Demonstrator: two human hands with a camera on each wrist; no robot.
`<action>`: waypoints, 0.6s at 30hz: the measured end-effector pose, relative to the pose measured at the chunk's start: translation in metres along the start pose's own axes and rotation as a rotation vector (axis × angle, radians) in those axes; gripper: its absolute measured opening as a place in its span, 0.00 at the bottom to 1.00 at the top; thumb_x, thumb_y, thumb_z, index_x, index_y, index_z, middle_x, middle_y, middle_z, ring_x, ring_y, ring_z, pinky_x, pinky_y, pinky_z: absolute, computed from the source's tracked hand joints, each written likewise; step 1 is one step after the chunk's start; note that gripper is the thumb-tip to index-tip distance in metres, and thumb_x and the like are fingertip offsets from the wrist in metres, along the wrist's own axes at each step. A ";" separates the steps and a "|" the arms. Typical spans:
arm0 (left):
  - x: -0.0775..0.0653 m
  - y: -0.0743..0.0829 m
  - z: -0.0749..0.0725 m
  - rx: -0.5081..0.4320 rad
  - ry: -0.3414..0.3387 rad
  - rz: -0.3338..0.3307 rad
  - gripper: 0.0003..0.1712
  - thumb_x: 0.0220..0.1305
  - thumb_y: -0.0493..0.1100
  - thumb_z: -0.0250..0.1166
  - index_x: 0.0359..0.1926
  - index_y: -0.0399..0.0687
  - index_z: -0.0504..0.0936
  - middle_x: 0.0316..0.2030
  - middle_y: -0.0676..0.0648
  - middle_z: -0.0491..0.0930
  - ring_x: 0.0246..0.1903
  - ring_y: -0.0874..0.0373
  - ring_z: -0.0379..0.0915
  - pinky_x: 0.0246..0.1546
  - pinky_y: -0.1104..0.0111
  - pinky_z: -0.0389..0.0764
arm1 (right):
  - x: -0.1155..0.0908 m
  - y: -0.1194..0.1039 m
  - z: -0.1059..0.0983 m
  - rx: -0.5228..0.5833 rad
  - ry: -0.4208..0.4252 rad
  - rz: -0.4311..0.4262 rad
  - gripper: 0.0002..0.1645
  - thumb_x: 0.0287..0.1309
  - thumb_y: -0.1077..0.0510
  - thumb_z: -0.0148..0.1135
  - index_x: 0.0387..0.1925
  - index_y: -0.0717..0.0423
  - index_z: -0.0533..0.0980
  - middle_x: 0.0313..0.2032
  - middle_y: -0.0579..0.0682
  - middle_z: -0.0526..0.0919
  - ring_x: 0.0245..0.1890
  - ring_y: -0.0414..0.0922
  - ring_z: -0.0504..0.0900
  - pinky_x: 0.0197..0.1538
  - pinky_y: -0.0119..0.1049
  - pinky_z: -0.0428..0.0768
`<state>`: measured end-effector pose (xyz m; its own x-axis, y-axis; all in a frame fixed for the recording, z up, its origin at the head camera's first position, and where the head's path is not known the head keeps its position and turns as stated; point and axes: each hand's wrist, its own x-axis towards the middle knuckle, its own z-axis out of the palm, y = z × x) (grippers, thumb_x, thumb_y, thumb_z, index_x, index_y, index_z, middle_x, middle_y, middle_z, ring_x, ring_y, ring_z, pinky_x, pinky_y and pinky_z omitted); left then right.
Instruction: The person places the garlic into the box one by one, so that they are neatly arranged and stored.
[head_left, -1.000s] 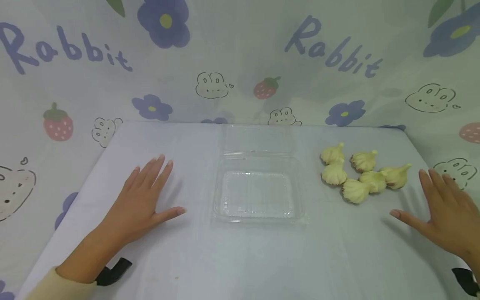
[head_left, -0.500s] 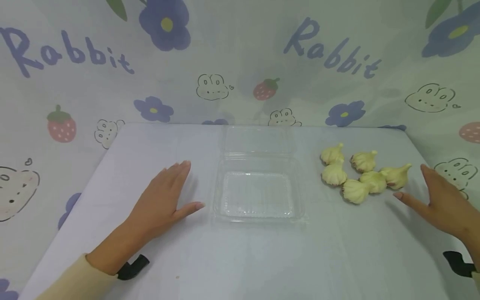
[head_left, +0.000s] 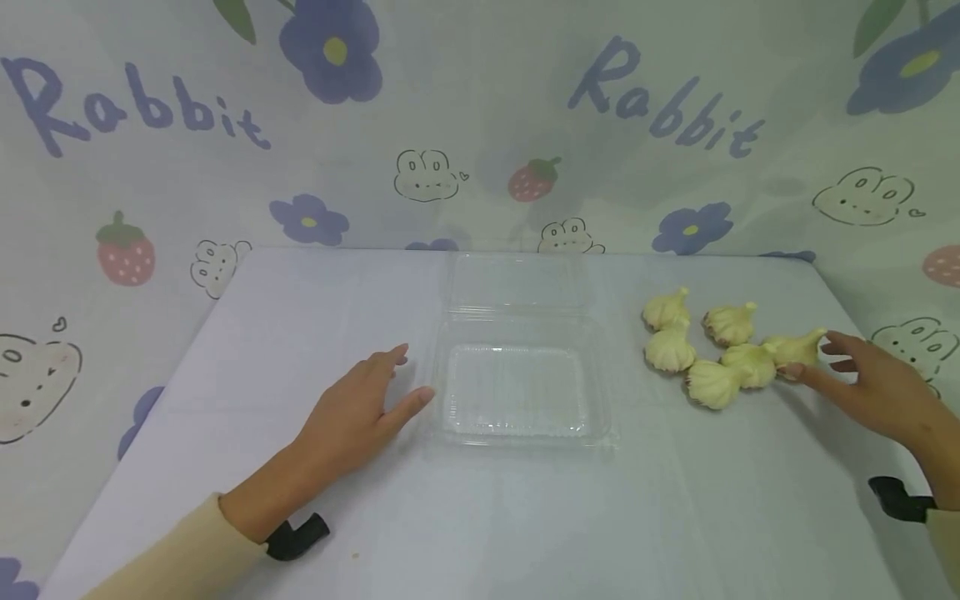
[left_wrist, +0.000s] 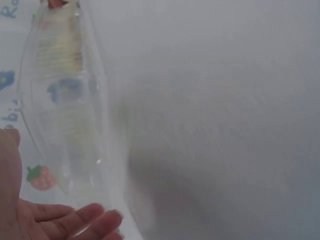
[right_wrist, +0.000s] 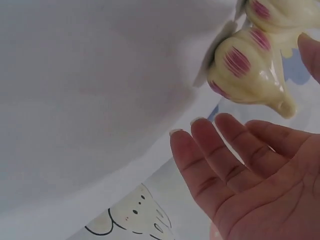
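Note:
Several garlic bulbs (head_left: 712, 384) lie in a loose cluster on the right of the white table. My right hand (head_left: 881, 387) is beside the rightmost garlic bulb (head_left: 791, 352), thumb and fingers spread on either side of it. In the right wrist view the fingers (right_wrist: 205, 165) are relaxed and apart from the bulb (right_wrist: 245, 67). A clear plastic box (head_left: 517, 437) stands at the middle with its lid folded back. My left hand (head_left: 356, 412) hovers at the box's left side, holding nothing, its thumb close to the wall; whether it touches is unclear.
The white table (head_left: 517, 525) ends at a back edge against a cloth backdrop (head_left: 480, 108) printed with rabbits, flowers and strawberries. The box's transparent lid (head_left: 517, 279) lies toward that back edge.
My left hand has moved right, up to the box. The right hand has shifted left to the rightmost garlic bulb, its fingers bending slightly. Box and bulbs have stayed put.

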<state>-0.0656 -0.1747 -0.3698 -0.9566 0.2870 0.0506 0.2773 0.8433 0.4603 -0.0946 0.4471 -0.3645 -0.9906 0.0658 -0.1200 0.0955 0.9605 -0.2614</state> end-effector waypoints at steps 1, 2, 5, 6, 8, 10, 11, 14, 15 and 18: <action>0.000 0.001 0.001 -0.023 -0.009 -0.014 0.48 0.76 0.72 0.52 0.78 0.41 0.61 0.66 0.43 0.76 0.64 0.43 0.74 0.61 0.44 0.74 | 0.002 0.000 0.000 0.004 -0.006 0.007 0.60 0.71 0.34 0.61 0.71 0.84 0.51 0.60 0.85 0.64 0.54 0.81 0.69 0.46 0.73 0.76; 0.001 0.002 0.001 -0.048 -0.021 -0.028 0.48 0.76 0.72 0.51 0.78 0.41 0.63 0.65 0.44 0.77 0.64 0.44 0.74 0.62 0.44 0.73 | 0.003 0.001 0.000 0.009 -0.013 0.012 0.60 0.72 0.33 0.61 0.71 0.84 0.52 0.60 0.85 0.64 0.54 0.80 0.69 0.45 0.72 0.77; 0.003 0.004 0.003 -0.133 -0.051 -0.061 0.45 0.76 0.72 0.51 0.75 0.42 0.68 0.61 0.45 0.80 0.60 0.46 0.77 0.61 0.46 0.74 | 0.007 0.002 0.000 0.014 -0.034 0.031 0.58 0.73 0.32 0.58 0.68 0.85 0.56 0.60 0.85 0.64 0.54 0.79 0.71 0.44 0.71 0.77; 0.004 0.005 0.003 -0.162 -0.059 -0.072 0.44 0.76 0.72 0.51 0.73 0.43 0.70 0.59 0.45 0.81 0.59 0.47 0.78 0.60 0.47 0.76 | 0.008 0.002 0.000 0.016 -0.043 0.034 0.57 0.73 0.32 0.57 0.67 0.85 0.57 0.59 0.85 0.64 0.53 0.79 0.71 0.44 0.70 0.77; 0.006 0.006 0.004 -0.223 -0.069 -0.085 0.40 0.77 0.72 0.51 0.68 0.45 0.75 0.55 0.48 0.82 0.53 0.51 0.80 0.56 0.50 0.79 | 0.009 0.002 -0.002 0.015 -0.063 0.042 0.56 0.74 0.32 0.56 0.65 0.85 0.58 0.58 0.86 0.65 0.53 0.79 0.71 0.44 0.69 0.78; 0.008 0.007 0.003 -0.268 -0.081 -0.095 0.36 0.77 0.71 0.50 0.63 0.48 0.78 0.51 0.51 0.83 0.48 0.56 0.80 0.51 0.54 0.81 | 0.010 0.001 -0.004 0.013 -0.075 0.052 0.55 0.74 0.32 0.55 0.63 0.85 0.59 0.57 0.86 0.66 0.52 0.79 0.72 0.43 0.69 0.78; 0.009 0.007 0.003 -0.282 -0.093 -0.104 0.34 0.78 0.71 0.50 0.61 0.49 0.79 0.49 0.52 0.83 0.46 0.57 0.80 0.49 0.56 0.81 | 0.010 0.000 -0.005 0.014 -0.082 0.054 0.54 0.74 0.32 0.55 0.63 0.85 0.59 0.57 0.86 0.66 0.52 0.79 0.72 0.43 0.68 0.78; 0.010 0.008 0.002 -0.325 -0.135 -0.126 0.31 0.79 0.70 0.50 0.55 0.50 0.81 0.43 0.53 0.84 0.42 0.59 0.79 0.43 0.59 0.80 | 0.011 -0.001 -0.006 0.024 -0.086 0.058 0.54 0.74 0.32 0.54 0.62 0.84 0.59 0.56 0.86 0.67 0.52 0.79 0.72 0.43 0.67 0.79; 0.010 0.008 0.001 -0.338 -0.150 -0.135 0.30 0.79 0.69 0.50 0.53 0.50 0.81 0.41 0.53 0.84 0.40 0.58 0.78 0.41 0.60 0.79 | 0.012 -0.001 -0.006 0.029 -0.084 0.055 0.53 0.74 0.32 0.54 0.61 0.84 0.60 0.56 0.86 0.68 0.52 0.79 0.72 0.42 0.67 0.79; 0.011 0.007 0.001 -0.377 -0.181 -0.155 0.27 0.80 0.66 0.52 0.48 0.50 0.81 0.36 0.52 0.82 0.36 0.56 0.76 0.37 0.60 0.77 | 0.014 -0.001 -0.004 0.036 -0.074 0.050 0.52 0.74 0.33 0.55 0.60 0.83 0.62 0.53 0.85 0.70 0.49 0.77 0.74 0.40 0.63 0.79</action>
<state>-0.0737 -0.1650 -0.3671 -0.9439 0.2733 -0.1854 0.0475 0.6678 0.7428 -0.1089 0.4476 -0.3623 -0.9746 0.0922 -0.2040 0.1497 0.9460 -0.2875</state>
